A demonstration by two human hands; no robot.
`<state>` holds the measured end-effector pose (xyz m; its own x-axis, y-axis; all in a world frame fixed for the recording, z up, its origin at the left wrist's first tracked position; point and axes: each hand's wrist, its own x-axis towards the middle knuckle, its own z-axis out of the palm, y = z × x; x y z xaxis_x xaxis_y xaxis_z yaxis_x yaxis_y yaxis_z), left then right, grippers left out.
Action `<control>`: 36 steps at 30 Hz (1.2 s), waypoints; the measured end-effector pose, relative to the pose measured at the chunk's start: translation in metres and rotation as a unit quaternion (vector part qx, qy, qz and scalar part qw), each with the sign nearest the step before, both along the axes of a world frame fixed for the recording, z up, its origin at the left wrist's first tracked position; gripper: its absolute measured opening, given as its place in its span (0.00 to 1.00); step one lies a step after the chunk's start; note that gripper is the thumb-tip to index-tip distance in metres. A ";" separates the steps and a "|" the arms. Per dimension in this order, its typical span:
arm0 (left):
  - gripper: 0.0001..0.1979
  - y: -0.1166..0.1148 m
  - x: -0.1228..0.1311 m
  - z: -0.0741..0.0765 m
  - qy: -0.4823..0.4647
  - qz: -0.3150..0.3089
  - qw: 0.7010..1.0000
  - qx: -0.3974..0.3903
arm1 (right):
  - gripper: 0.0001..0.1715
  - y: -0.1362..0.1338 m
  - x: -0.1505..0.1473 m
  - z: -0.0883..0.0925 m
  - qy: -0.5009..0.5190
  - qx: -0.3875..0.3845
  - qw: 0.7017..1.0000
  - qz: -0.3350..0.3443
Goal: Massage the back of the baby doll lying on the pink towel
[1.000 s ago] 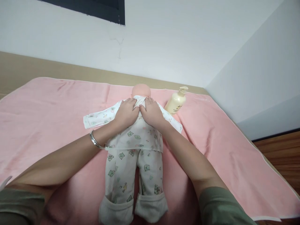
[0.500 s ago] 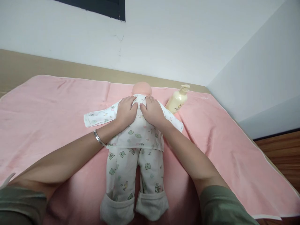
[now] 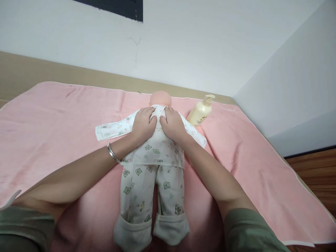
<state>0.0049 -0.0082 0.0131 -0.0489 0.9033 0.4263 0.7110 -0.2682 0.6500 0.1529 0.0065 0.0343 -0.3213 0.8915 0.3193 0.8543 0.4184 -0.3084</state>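
Observation:
A baby doll (image 3: 160, 99) with a bald head lies stretched out, no face showing. It wears a white printed top (image 3: 154, 151) and matching trousers (image 3: 169, 190) with turned-up cuffs. On the left of its upper torso rests my left hand (image 3: 143, 123), laid flat with the thumb apart from the fingers. My right hand (image 3: 173, 123) lies the same way on the other side, fingertips near the neckline. Both thumbs point toward the middle without touching. My palms cover part of the doll's shoulders, and its sleeves spread outward beyond them.
A pale yellow pump bottle (image 3: 200, 111) stands just beyond the doll's right-hand sleeve. Under everything lies a pink blanket (image 3: 244, 150) with some creases. A white wall (image 3: 183, 45) rises behind the tan back edge (image 3: 86, 75). Wood-grain boards (image 3: 315, 171) show at the right.
The whole view has shifted slightly, so the doll and bottle appear a little farther right. Both hands stay on the doll's upper torso, with no clear change in their pose.

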 end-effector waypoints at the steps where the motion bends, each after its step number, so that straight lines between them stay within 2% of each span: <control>1: 0.26 0.000 0.000 0.000 0.001 -0.001 1.000 -0.001 | 0.29 0.000 0.000 0.000 0.001 0.002 1.000 0.001; 6: 0.25 -0.005 0.003 0.003 0.015 -0.003 1.000 -0.011 | 0.30 -0.001 0.002 0.003 -0.011 -0.012 1.000 0.009; 12: 0.24 -0.018 0.014 0.009 0.083 0.001 0.996 -0.035 | 0.30 0.001 0.008 0.016 -0.060 -0.037 0.996 0.045; 18: 0.21 0.001 0.002 0.012 0.047 0.005 0.996 -0.069 | 0.31 -0.028 -0.003 0.017 -0.133 0.002 0.991 0.020; 22: 0.19 0.008 -0.007 0.021 0.032 -0.019 0.994 -0.107 | 0.28 -0.044 -0.007 0.011 -0.132 0.030 0.989 0.056; 24: 0.20 0.003 -0.005 0.024 0.081 -0.016 0.992 -0.100 | 0.29 -0.038 -0.005 0.011 -0.114 0.013 0.992 0.058; 27: 0.23 -0.011 0.004 0.024 0.169 -0.010 0.984 -0.055 | 0.31 -0.014 0.000 0.014 -0.074 -0.025 0.997 0.016; 31: 0.25 -0.022 0.014 0.022 0.216 -0.028 0.976 -0.023 | 0.31 0.007 0.006 0.017 -0.056 -0.055 0.997 -0.012; 33: 0.25 -0.018 0.012 0.025 0.211 -0.035 0.976 -0.045 | 0.30 0.002 0.003 0.017 -0.074 -0.042 0.996 -0.013; 36: 0.23 -0.006 0.002 0.031 0.173 -0.036 0.979 -0.102 | 0.31 -0.022 -0.006 0.014 -0.115 0.005 0.993 -0.008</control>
